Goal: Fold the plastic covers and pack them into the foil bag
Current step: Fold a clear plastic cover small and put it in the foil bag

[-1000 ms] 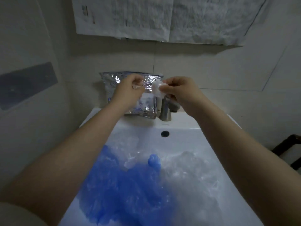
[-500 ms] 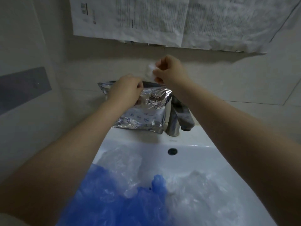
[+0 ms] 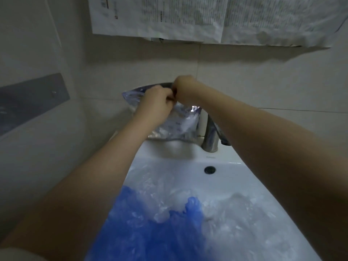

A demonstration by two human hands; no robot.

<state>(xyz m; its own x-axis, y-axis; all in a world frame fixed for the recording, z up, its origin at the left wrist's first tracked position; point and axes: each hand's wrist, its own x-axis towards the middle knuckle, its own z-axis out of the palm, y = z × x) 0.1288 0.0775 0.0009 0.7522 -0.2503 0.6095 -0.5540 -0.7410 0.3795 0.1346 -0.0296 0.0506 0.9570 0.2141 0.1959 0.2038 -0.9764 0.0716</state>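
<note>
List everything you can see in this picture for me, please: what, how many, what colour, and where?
Crinkled silver foil bag: one, silver, on the sink ledge by the wall.
Loose blue plastic covers: a pile, blue, in the basin, near left.
Loose clear plastic covers: a pile, clear, in the basin.
White ceramic sink: one, white.
Metal tap: one, grey, right of the bag.
Printed paper sheets: two, white, on the wall.
Left hand: grip on the bag's top.
Right hand: fingers curled at the bag's mouth.
</note>
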